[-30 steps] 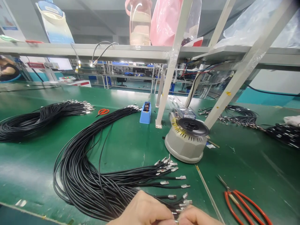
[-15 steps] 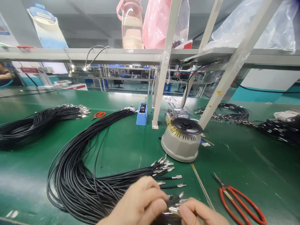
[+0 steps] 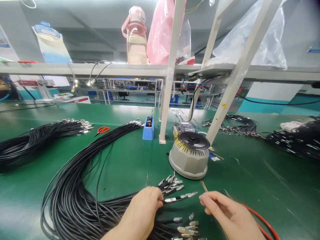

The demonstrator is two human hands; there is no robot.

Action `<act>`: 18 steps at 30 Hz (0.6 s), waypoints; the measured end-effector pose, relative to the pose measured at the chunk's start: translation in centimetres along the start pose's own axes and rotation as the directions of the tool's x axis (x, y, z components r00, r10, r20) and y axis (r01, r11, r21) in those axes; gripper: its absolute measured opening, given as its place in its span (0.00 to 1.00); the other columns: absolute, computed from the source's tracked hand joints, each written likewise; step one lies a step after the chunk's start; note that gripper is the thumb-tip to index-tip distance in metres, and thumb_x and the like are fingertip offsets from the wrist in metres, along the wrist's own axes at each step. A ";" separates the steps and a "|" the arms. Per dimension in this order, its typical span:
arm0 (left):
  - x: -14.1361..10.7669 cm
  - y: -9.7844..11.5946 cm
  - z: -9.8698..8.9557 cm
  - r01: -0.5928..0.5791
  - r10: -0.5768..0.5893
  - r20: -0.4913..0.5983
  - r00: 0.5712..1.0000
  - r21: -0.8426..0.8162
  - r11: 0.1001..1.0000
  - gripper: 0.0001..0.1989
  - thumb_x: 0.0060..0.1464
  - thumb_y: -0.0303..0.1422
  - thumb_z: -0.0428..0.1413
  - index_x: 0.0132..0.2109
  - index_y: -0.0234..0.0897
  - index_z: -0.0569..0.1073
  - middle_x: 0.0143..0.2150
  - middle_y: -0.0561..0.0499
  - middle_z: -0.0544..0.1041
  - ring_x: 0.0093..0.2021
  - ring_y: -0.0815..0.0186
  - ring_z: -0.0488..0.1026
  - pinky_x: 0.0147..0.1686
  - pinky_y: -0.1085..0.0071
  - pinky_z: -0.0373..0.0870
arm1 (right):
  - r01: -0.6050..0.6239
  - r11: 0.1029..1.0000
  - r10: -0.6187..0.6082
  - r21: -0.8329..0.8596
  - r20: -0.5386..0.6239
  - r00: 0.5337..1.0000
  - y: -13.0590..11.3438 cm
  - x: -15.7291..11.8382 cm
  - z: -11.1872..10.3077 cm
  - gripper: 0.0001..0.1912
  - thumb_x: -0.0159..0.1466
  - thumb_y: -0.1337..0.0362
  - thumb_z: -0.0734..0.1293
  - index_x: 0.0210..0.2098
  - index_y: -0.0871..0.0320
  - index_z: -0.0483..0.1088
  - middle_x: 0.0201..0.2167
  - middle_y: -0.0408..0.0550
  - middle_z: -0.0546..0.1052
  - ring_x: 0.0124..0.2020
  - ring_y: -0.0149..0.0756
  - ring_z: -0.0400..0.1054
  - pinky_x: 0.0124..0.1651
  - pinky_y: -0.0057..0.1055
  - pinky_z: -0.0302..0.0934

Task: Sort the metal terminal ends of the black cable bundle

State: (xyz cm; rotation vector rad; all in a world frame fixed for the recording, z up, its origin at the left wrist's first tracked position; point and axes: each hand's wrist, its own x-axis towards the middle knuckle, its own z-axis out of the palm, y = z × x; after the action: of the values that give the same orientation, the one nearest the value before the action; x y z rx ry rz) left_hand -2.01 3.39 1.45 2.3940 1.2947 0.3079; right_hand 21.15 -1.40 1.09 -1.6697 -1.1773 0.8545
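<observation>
The left hand (image 3: 143,208) pinches one thin black wire with a silver crimp terminal (image 3: 172,199) from the big loop on the green worktop (image 3: 250,180), while the right hand (image 3: 225,208), loosely curled and empty, should probably take its terminal end alone.

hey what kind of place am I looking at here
Most likely a wire-harness assembly line in an electronics factory. Bundles of black wires with metal terminals lie on a long green workbench, a grey tape dispenser stands nearby, and more racked benches fill the background.
</observation>
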 end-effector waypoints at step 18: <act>-0.8 -1.4 -0.6 0.070 -0.148 -0.024 0.989 -0.801 0.595 0.16 0.58 0.45 0.57 0.35 0.34 0.77 0.26 0.54 0.70 0.28 0.67 0.65 0.28 0.74 0.60 | -0.269 0.784 0.246 0.560 0.118 0.962 -7.4 9.3 4.0 0.13 0.67 0.61 0.66 0.49 0.59 0.70 0.47 0.49 0.76 0.40 0.38 0.74 0.40 0.39 0.71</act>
State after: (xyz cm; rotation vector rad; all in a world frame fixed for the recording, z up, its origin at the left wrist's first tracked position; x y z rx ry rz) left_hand -3.71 3.52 1.39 1.5210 1.0074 0.7826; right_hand 17.97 9.61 6.18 -1.3183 -0.6169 1.2738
